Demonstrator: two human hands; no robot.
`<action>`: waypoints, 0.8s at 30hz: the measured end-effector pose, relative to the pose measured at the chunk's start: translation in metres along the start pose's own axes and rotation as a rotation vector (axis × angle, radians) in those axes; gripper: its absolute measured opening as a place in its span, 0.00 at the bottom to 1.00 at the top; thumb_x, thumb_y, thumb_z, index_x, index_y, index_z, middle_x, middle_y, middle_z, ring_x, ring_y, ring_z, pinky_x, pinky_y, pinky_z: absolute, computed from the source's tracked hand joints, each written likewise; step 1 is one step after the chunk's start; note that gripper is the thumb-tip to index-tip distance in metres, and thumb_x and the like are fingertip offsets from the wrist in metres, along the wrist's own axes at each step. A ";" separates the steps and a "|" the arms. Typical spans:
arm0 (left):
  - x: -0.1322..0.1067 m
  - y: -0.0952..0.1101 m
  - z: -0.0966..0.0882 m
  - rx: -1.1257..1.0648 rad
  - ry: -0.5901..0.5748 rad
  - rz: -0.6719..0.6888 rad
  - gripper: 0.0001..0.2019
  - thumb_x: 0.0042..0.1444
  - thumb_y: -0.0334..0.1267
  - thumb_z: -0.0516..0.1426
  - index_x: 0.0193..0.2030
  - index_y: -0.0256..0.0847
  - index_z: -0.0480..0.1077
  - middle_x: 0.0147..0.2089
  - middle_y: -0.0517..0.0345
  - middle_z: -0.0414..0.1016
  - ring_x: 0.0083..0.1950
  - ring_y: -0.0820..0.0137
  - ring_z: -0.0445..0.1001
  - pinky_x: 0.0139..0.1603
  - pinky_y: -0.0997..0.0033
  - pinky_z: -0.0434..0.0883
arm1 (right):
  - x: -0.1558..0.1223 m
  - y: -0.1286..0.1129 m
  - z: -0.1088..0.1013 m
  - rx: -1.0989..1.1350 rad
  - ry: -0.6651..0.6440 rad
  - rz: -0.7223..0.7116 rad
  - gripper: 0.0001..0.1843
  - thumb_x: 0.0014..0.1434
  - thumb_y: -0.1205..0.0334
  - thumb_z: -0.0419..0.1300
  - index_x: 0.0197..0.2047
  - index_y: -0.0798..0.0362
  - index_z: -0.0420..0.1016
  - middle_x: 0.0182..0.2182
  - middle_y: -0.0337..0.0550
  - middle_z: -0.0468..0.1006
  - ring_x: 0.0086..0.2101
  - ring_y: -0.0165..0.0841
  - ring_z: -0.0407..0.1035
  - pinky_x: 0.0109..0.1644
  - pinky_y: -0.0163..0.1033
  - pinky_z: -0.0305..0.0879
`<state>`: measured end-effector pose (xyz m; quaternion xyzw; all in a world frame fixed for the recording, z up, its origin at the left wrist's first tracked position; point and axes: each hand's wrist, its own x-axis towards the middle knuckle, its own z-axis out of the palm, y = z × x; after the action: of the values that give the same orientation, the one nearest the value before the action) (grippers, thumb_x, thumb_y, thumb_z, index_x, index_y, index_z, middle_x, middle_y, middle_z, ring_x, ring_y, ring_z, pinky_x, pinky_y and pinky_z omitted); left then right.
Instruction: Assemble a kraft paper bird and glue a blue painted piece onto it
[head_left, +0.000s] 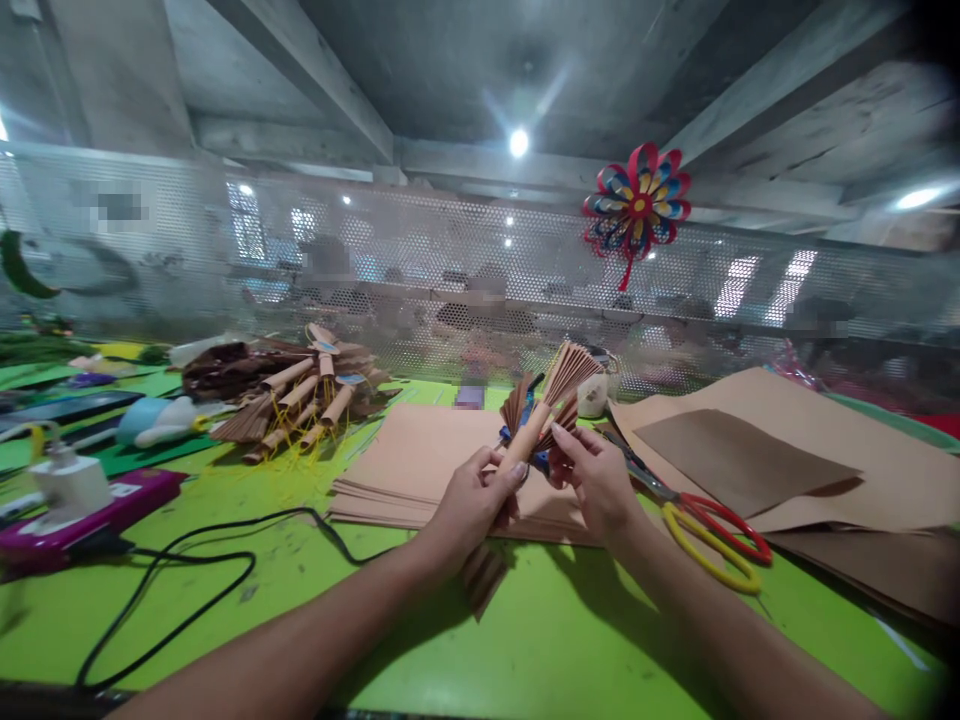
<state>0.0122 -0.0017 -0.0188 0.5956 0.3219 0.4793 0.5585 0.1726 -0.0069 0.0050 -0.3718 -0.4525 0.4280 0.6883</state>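
Observation:
A brown paper craft figure with a rolled tube body (526, 438) and pleated fan parts (570, 378) is held up over the middle of the table. My left hand (481, 492) is closed round the lower end of the tube, thumb on top. With thumb and fingers, my right hand (596, 470) pinches the pleated paper at the tube's right side. Another pleated piece (484, 578) hangs below my left hand. Something blue shows behind the tube, too hidden to name. Under the craft lies a stack of brown paper sheets (420, 455).
Scissors (705, 540) with red and yellow handles lie to the right, beside large brown sheets (795, 430). Several similar paper crafts (315, 390) with yellow strings are piled at left. A purple power strip (90, 515) and black cable (247, 520) lie front left. A perforated panel (420, 270) stands behind.

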 end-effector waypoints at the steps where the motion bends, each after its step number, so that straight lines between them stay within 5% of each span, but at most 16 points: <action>1: 0.000 0.000 0.000 -0.004 -0.002 -0.004 0.22 0.53 0.57 0.63 0.36 0.42 0.63 0.19 0.66 0.68 0.17 0.77 0.61 0.18 0.80 0.57 | 0.001 0.001 0.000 0.003 0.002 -0.007 0.22 0.44 0.47 0.74 0.26 0.55 0.73 0.17 0.33 0.70 0.18 0.24 0.59 0.20 0.32 0.58; 24: -0.008 0.009 0.001 -0.117 -0.048 -0.101 0.19 0.57 0.53 0.62 0.37 0.41 0.62 0.23 0.62 0.70 0.19 0.79 0.63 0.18 0.82 0.57 | -0.003 0.004 0.002 0.029 -0.013 0.010 0.21 0.44 0.50 0.76 0.28 0.58 0.76 0.20 0.36 0.74 0.19 0.25 0.67 0.22 0.32 0.67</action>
<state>0.0094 -0.0114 -0.0118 0.5561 0.3096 0.4540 0.6235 0.1693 -0.0078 0.0017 -0.3611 -0.4488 0.4404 0.6886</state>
